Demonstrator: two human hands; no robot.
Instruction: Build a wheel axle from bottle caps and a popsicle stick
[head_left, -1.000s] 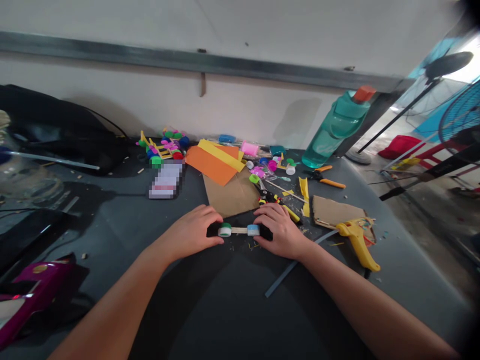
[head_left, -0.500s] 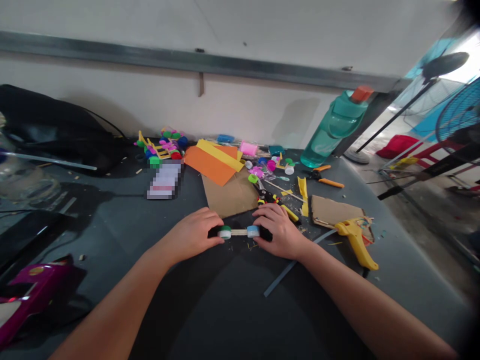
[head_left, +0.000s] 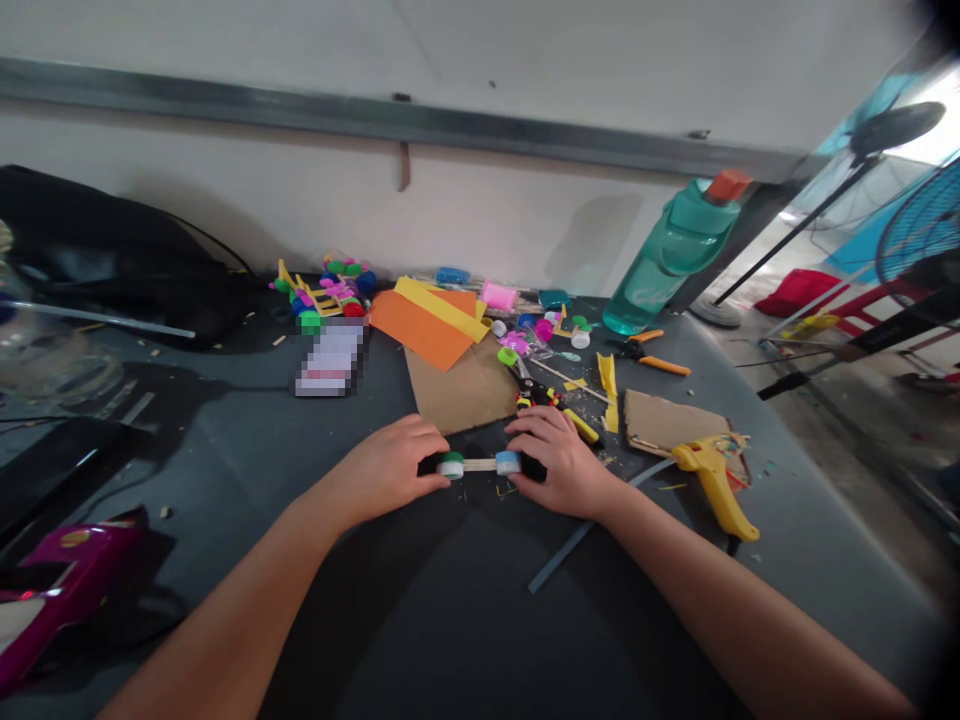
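A green-and-white bottle cap (head_left: 451,465) and a light blue bottle cap (head_left: 508,463) stand on edge, joined by a short pale wooden stick piece (head_left: 480,465). My left hand (head_left: 397,460) is closed on the green-and-white cap, thumb below and fingers above. On the other side, my right hand (head_left: 555,460) is closed on the blue cap in the same way. Just beyond my right fingers lie pliers with yellow-and-black handles (head_left: 581,427), partly hidden by the hand. A brown cardboard sheet (head_left: 461,390) lies behind the caps.
Right of my hand are a yellow glue gun (head_left: 716,485), a cardboard piece (head_left: 667,420) and orange-handled pliers (head_left: 664,365). A teal bottle (head_left: 667,255) stands behind. Orange paper (head_left: 424,335), a phone (head_left: 330,358) and colourful caps (head_left: 345,290) lie toward the wall; a magenta tool (head_left: 67,580) is at left.
Both hands keep the same hold on the caps and barely move. The whole view shifts very slightly.
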